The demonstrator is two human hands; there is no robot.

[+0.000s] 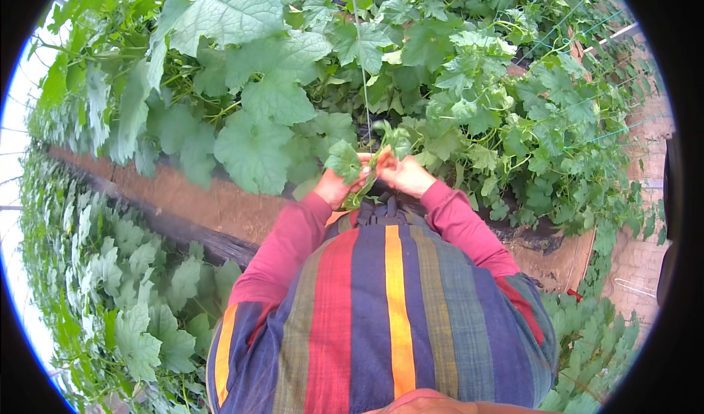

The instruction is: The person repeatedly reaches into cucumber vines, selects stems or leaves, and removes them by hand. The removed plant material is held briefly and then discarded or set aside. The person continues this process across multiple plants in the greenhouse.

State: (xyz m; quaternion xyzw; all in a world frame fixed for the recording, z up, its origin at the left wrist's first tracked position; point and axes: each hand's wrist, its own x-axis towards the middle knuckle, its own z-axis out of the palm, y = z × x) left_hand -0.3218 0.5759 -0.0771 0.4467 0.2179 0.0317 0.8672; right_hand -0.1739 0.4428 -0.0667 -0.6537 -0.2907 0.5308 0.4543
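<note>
My left hand (345, 183) has its fingers closed on a green vine stem (369, 176) in front of my chest, with a small leaf (344, 161) over its fingers. Close beside it on the right, my right hand (404, 173) has bent fingers at the same vine; whether they grip it cannot be told. The vine's curled leafy tip (395, 138) stands just above both hands. A thin pale string (362, 67) runs down from the top of the view to the vine between my hands.
Large lobed leaves (256, 144) hang close at the upper left. Dense vines (467, 95) with green netting (597, 26) fill the upper right. A bare soil path (220, 202) edged with dark plastic film (192, 238) crosses at the left. More leafy plants (137, 337) grow at the lower left.
</note>
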